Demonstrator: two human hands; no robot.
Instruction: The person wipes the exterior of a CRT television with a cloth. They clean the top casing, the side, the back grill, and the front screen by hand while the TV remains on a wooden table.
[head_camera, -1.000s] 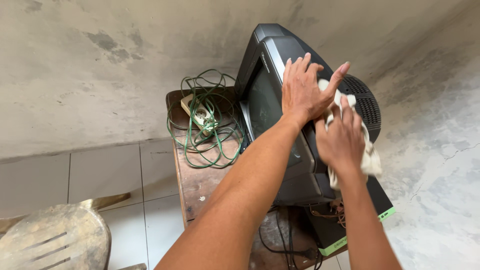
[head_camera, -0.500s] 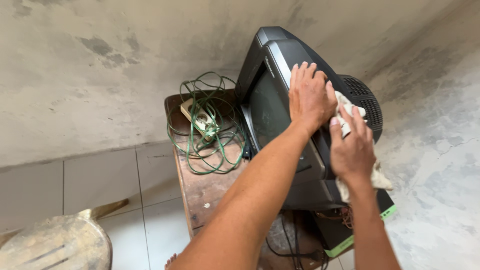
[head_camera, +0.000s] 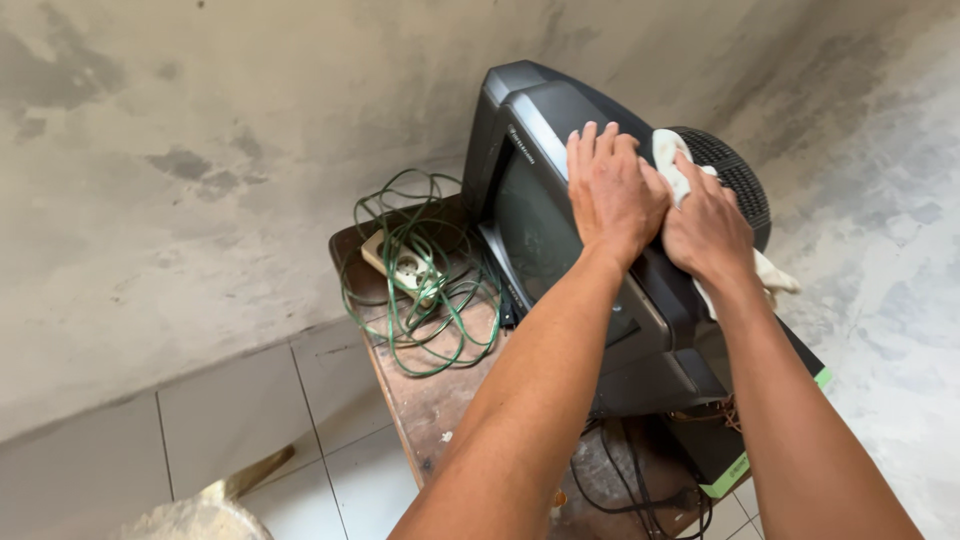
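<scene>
An old dark grey tube television (head_camera: 520, 190) stands on a worn wooden table (head_camera: 430, 400). My left hand (head_camera: 612, 190) lies flat on the television's top front edge, fingers together. My right hand (head_camera: 705, 228) presses a white cloth (head_camera: 672, 155) against the top of the set, just behind my left hand. The cloth's loose end hangs out below my right wrist. Behind the hands rises the rounded, ribbed back of the television.
A tangle of green cable (head_camera: 415, 270) with a white power strip (head_camera: 405, 265) lies on the table left of the set. Black cables (head_camera: 640, 490) hang at the table's front. A stained wall is behind, pale floor tiles (head_camera: 240, 410) below, and a worn seat (head_camera: 190, 520) at bottom left.
Both hands have slid along the television's top. My left hand went from spread fingers to lying flat with fingers together. The camera has moved closer.
</scene>
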